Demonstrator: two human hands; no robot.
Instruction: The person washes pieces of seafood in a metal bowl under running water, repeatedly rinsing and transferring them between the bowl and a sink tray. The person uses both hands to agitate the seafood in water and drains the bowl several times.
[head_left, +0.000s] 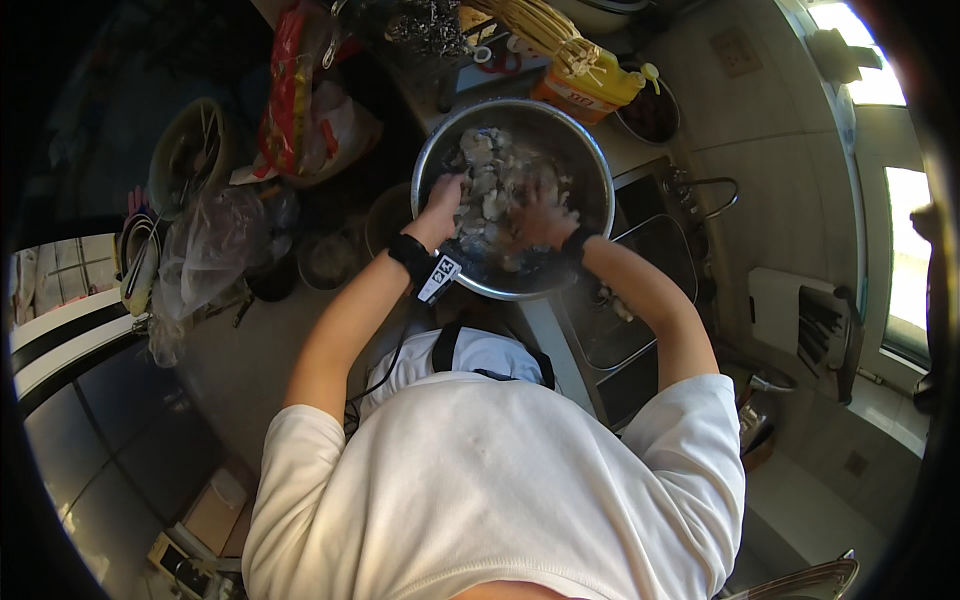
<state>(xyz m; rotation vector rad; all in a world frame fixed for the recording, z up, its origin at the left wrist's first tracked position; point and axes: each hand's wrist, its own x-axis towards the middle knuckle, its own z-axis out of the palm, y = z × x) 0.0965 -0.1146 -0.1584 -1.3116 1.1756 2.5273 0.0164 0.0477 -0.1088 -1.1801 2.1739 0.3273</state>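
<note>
A large stainless steel basin stands in front of me at the counter edge. Wet grey-white pieces of food, which look like oyster mushrooms, lie heaped in it with water around them. At the basin's left side, my left hand reaches in against the heap, its fingertips hidden among the pieces. My right hand is inside on the right, blurred by motion, over or in the wet pieces. Whether either hand grips any of them cannot be made out. Both wrists wear black bands.
Right of the basin is a sink with a curved faucet and food scraps. Behind stand a yellow jug, a straw bundle and a metal bowl. A red plastic bag is left; a knife holder is right.
</note>
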